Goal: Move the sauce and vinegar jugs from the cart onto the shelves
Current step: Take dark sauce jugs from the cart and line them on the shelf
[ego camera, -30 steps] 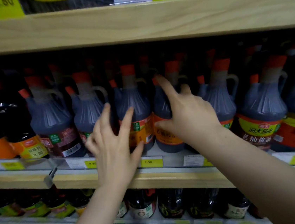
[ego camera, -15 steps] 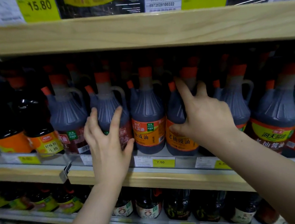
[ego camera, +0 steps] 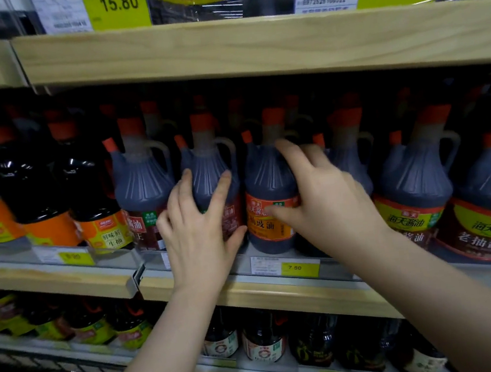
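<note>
Sauce jugs (ego camera: 268, 183) upright, spouts leftward

Both forearms are bare from the bottom edge of the frame up to the wrists, with no sleeve or cuff showing on either one. The left hand (ego camera: 196, 237) wears no glove, ring, watch or wristband, and its fingers are slim with short, unpainted-looking nails. The right hand (ego camera: 326, 204) is likewise ungloved and plain at the wrist, though it is somewhat blurred, so whether any small ring sits on its fingers is hard to say.
</note>
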The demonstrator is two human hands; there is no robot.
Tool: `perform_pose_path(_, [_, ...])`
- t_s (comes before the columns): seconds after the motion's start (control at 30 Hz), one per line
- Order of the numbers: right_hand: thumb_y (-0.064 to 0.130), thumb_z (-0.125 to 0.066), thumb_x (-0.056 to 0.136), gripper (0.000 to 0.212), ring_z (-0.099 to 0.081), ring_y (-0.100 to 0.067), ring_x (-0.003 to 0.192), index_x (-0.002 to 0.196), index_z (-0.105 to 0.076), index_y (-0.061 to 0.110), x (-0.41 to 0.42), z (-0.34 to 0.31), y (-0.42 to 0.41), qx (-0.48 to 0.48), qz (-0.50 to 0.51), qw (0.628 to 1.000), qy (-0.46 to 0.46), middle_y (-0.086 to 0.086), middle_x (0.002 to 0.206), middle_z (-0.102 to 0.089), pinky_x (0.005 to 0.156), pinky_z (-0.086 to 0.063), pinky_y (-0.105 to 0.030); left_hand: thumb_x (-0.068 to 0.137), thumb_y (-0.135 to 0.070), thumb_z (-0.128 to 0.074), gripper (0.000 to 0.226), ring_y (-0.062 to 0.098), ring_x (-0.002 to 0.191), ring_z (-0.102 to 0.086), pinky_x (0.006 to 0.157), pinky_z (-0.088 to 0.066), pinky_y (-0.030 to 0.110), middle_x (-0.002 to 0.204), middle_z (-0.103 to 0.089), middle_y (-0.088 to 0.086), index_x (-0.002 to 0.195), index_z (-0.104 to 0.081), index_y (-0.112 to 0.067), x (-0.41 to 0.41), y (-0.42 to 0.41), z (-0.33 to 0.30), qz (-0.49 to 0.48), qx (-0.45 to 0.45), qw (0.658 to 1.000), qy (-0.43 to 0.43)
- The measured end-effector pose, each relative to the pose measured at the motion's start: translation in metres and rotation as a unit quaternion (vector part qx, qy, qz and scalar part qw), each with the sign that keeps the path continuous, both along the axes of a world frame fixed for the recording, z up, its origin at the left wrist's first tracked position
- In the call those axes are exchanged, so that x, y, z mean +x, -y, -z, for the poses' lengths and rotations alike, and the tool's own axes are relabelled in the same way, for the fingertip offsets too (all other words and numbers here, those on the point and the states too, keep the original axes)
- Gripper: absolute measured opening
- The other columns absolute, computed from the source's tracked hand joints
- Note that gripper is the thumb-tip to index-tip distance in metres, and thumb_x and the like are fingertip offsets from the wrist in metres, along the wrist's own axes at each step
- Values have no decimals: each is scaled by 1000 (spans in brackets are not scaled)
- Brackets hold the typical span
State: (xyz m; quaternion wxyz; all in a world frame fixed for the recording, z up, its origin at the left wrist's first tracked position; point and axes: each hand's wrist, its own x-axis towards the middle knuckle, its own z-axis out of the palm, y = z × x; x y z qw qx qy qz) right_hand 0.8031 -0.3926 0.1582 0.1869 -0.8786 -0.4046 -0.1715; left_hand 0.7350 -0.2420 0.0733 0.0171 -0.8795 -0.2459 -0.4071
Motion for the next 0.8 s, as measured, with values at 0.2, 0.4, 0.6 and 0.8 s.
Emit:
perform_pose_path(0.2, [42, -75, 70, 99, -53, -40, 112, 145, -12, 32, 16, -9, -44, -44, 27, 996, -69, -17, 133, -39, 79, -45, -38, 63, -43, -79, 91, 33, 125, -32, 84, -29, 44, 144, -34, 22, 141, -34, -33, -8, -6, 0, 2, 18, 999, -34])
perform_pose_path(0.4, [41, -74, 70, 91, -59, -38, 101, 141, -19, 25, 16, -14, -56, -96, 65, 993, -9, -20, 123, -46, 66, -35, -33, 62, -44, -80, 91, 32, 123, -31, 82, -35, 44, 143, -35, 21, 141, -34, -34, -9, -8, -3, -3, 11, 999, -40])
perform_pose_path(0.6, [45, -72, 69, 83, -60, -34, 90, 133, -25, 23, 6, -13, -49, -104, 61, 992, 31, -18, 115, -49, 62, -34, -31, 63, -43, -80, 90, 32, 122, -32, 82, -36, 45, 143, -35, 22, 140, -36, -33, -9, -10, -1, -6, 15, 999, -34])
perform_pose_path(0.8, [46, -73, 71, 102, -59, -38, 97, 146, -6, 30, -3, -6, -39, -78, 37, 996, -18, -19, 127, -40, 65, -37, -32, 74, -49, -68, 79, 29, 131, -29, 93, -29, 46, 149, -27, 17, 142, -33, -34, -22, -12, -1, 40, 5, 999, -5])
